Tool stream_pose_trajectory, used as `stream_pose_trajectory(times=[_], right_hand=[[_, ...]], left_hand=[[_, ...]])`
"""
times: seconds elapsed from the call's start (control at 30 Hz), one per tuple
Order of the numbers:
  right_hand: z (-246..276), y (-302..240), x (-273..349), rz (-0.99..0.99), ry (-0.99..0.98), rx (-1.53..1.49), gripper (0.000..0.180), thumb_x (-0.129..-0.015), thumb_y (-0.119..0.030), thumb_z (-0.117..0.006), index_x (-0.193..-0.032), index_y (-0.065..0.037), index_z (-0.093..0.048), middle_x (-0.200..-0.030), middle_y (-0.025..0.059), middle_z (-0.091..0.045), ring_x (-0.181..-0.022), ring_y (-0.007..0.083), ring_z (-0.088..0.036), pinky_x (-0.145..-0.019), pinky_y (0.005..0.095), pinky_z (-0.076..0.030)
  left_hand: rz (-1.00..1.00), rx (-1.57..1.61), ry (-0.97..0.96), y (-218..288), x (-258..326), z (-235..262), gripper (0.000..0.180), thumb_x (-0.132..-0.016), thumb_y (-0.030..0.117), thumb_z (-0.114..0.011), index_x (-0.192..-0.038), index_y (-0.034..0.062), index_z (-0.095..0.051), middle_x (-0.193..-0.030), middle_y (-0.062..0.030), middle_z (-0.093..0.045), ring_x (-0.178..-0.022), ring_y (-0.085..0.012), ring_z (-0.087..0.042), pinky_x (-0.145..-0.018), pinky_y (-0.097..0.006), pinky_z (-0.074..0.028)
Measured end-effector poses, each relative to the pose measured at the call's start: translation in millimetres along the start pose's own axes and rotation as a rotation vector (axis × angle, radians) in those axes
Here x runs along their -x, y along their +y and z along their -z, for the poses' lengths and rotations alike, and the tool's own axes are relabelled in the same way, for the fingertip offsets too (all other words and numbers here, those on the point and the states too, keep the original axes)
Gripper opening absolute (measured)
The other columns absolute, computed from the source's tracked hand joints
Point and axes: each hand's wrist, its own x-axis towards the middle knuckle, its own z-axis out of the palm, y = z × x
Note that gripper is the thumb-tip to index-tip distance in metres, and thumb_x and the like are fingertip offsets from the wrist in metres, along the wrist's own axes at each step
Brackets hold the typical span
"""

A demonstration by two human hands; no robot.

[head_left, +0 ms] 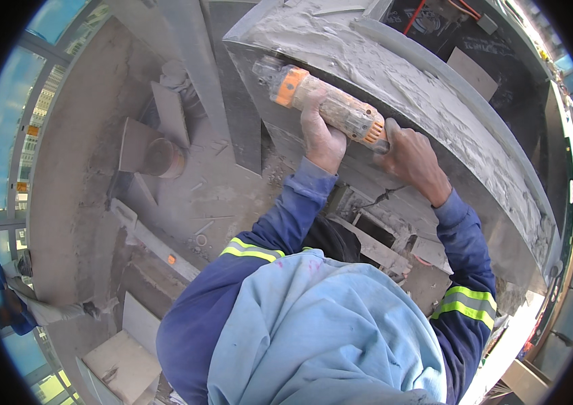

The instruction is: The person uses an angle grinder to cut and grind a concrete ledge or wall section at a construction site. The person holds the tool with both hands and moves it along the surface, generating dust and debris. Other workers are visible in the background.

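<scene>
At left, a round, dusty bucket [166, 160] stands on a grey floor [213, 183]. At centre, the dusty left hand [323, 138] wraps around a cylindrical, orange-and-beige power tool [340, 109], held alongside a curved, dark-sided slab [482, 210] smeared with grey mortar [404, 84]; rightward, the right hand [412, 156] clasps the tool's rear end.

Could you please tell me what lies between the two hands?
In the head view, part of the dusty power tool lies between the left hand and right hand.
</scene>
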Motion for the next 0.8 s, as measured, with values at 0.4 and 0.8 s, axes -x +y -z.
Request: stream_pose_trajectory(times=[0.4, 0.8], right_hand=[[0, 1, 4, 0.006, 0.015, -0.021, 0.035, -0.077, -0.018, -0.076, -0.095, 0.003, -0.054, -0.076, 0.0275, -0.068, -0.075, 0.0454, -0.071, -0.067, 0.0525, -0.056], [6, 2, 10, -0.021, -0.031, -0.031, 0.037, -0.077, -0.020, -0.078, -0.094, 0.003, -0.054, -0.076, 0.0278, -0.068, -0.077, 0.0460, -0.071, -0.068, 0.0525, -0.055]], left_hand=[[-0.007, -0.002, 0.006, -3, 1, 1, 0.034, -0.087, 0.024, -0.073, -0.115, 0.0128, -0.059, -0.104, -0.0047, -0.061, -0.101, -0.0225, -0.064, -0.095, -0.042, -0.053], [-0.023, -0.058, 0.001, -8, 9, -2, 0.041, -0.088, 0.031, -0.074, -0.118, 0.0113, -0.056, -0.104, -0.0051, -0.060, -0.099, -0.0213, -0.066, -0.093, -0.042, -0.055]])
